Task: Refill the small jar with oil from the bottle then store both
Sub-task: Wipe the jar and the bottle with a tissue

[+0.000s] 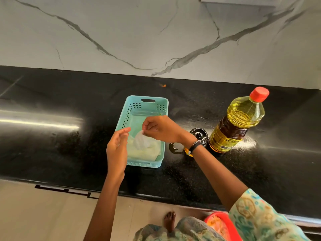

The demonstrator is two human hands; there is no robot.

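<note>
The oil bottle (238, 122) stands capped in red on the black counter at the right, partly full of yellow oil. Just left of it is the small jar (199, 134) with a black lid, its lower part hidden behind my right wrist. My right hand (159, 127) hovers over a teal basket (147, 101) and pinches a white tissue (141, 141), lifting it from a pale stack in the basket. My left hand (117, 148) is at the basket's left rim, fingers apart and holding nothing.
A shiny wet patch (174, 148), possibly spilled oil, lies on the counter between basket and jar. The black counter (52, 136) ends at a marble wall behind. A red bin (224, 223) stands on the floor by my foot, below the counter edge.
</note>
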